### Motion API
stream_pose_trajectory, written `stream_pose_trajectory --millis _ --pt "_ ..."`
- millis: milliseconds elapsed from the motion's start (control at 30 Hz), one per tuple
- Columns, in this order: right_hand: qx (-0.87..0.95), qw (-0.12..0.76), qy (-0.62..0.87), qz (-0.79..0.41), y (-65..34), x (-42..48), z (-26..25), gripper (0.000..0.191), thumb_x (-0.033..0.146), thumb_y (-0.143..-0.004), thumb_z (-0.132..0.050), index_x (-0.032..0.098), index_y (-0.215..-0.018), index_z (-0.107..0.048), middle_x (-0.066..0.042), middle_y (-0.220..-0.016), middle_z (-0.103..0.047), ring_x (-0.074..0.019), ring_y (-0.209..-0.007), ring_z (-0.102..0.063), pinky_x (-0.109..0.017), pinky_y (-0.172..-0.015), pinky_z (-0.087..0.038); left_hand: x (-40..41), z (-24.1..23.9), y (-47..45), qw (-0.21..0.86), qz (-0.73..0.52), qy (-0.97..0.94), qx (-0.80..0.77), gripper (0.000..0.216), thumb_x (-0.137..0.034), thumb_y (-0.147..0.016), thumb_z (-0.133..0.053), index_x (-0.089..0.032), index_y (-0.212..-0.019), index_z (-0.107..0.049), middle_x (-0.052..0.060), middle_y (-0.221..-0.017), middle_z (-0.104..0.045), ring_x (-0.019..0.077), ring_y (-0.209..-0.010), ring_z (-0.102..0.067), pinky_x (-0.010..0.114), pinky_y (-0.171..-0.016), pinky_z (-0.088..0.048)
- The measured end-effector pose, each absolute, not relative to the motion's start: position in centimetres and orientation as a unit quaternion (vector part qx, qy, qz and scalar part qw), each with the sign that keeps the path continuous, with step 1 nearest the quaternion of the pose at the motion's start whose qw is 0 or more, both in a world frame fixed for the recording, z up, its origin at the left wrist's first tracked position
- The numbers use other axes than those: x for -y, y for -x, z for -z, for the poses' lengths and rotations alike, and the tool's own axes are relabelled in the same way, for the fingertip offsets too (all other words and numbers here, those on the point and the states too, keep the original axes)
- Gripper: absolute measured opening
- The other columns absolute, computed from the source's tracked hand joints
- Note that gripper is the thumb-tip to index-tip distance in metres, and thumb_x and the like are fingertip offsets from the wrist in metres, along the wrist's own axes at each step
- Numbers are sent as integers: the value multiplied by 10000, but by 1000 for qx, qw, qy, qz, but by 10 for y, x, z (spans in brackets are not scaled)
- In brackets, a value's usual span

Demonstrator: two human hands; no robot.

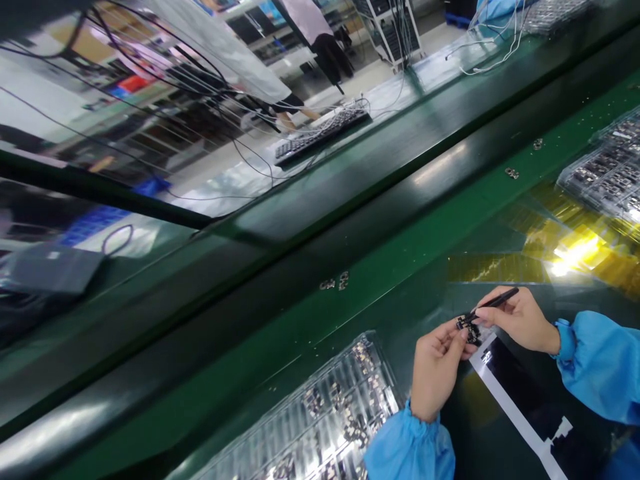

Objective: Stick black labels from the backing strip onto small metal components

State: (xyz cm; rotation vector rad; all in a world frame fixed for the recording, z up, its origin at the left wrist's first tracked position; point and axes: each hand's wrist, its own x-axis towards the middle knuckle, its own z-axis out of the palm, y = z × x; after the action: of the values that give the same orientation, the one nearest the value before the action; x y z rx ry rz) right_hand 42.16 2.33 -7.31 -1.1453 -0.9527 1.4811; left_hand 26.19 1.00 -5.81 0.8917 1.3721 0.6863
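My left hand (437, 367) pinches a small dark metal part (465, 325) between thumb and fingers, over the green bench. My right hand (517, 319) grips black tweezers (495, 303) whose tip touches that part. Both wrists wear blue sleeves. Just below the hands lies a black strip with a white border (520, 400). A clear plastic tray (325, 413) holding several small parts sits left of my left hand.
A second clear tray of parts (607, 170) lies at the right edge, with shiny yellow film (575, 253) beneath it. Loose small parts (335, 283) rest on the dark belt. A keyboard (320, 133), cables and a standing person (320, 40) are beyond.
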Motion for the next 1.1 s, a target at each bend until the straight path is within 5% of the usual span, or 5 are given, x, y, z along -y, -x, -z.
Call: stream_pose_trajectory --millis 1100 --pt "352 480 459 -659 -423 -31 79 275 355 -604 -761 126 -679 -628 -28 -579 -664 -161 -569 -664 -247 -521 -539 -6 72 -264 617 -311 -401 -601 352 -343 -720 -661 -106 -980 -665 76 -757 -695 127 -591 -625 232 -563 -510"
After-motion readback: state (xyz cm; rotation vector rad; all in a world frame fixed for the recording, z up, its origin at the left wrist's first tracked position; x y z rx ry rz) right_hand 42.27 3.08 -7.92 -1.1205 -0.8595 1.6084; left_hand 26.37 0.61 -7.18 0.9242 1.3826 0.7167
